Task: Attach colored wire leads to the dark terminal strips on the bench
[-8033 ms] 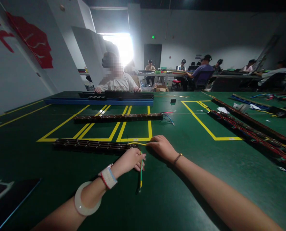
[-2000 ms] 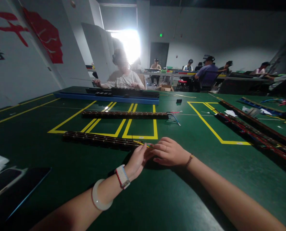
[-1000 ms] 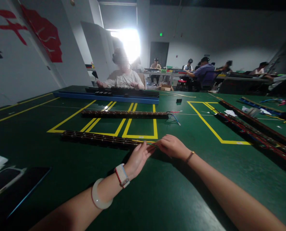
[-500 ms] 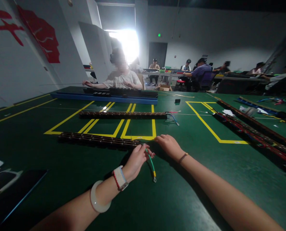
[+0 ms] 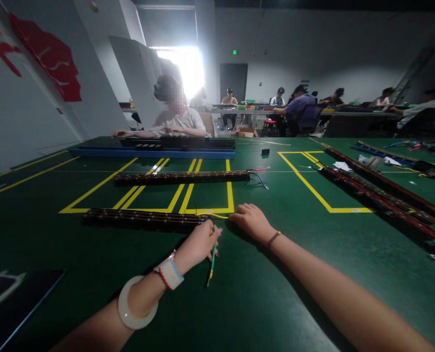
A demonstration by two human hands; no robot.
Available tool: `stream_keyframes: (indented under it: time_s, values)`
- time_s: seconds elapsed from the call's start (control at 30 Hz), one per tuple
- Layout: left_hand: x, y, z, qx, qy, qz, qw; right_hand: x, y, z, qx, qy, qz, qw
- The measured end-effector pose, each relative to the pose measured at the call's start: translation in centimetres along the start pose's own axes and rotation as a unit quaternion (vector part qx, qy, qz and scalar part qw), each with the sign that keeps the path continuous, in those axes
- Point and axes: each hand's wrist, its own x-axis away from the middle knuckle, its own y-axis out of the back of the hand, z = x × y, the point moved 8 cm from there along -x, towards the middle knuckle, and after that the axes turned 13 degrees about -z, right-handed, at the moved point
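Beside a long dark bar, a thin yellow wire is being pinched by the right grip, a loose-ended green wire by the left grip.

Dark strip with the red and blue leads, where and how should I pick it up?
I'd pinch the dark strip near mid-length from above, fingers across its narrow width: it's long, slim and lying flat. Avoid its right end, where the red lead and blue lead stick out.
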Motion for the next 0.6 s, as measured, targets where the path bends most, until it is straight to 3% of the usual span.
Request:
stream_keyframes:
  time_s: [0.13, 0.27, 0.37, 0.6]
  values:
    - [0.2, 1.2, -0.5, -0.113, -0.084, -0.076, 0.987, 0.0, 0.0, 0.0, -0.01, -0.003, -0.004, 1.0]
    - [1.0, 2.0, -2.1, -0.218, -0.198, -0.168, 0.941, 0.0, 0.2, 0.1, -0.012, -0.006, -0.008, 1.0]
    - [1.3, 1.8, -2.4, -0.263, -0.216, -0.184, 0.922, 0.0, 0.3, 0.2, -0.01, -0.009, -0.01, 1.0]
    - [1.5, 1.6, -2.4, -0.2, -0.247, -0.191, 0.929, -0.1, 0.2, 0.2, -0.014, -0.006, -0.007, 1.0]
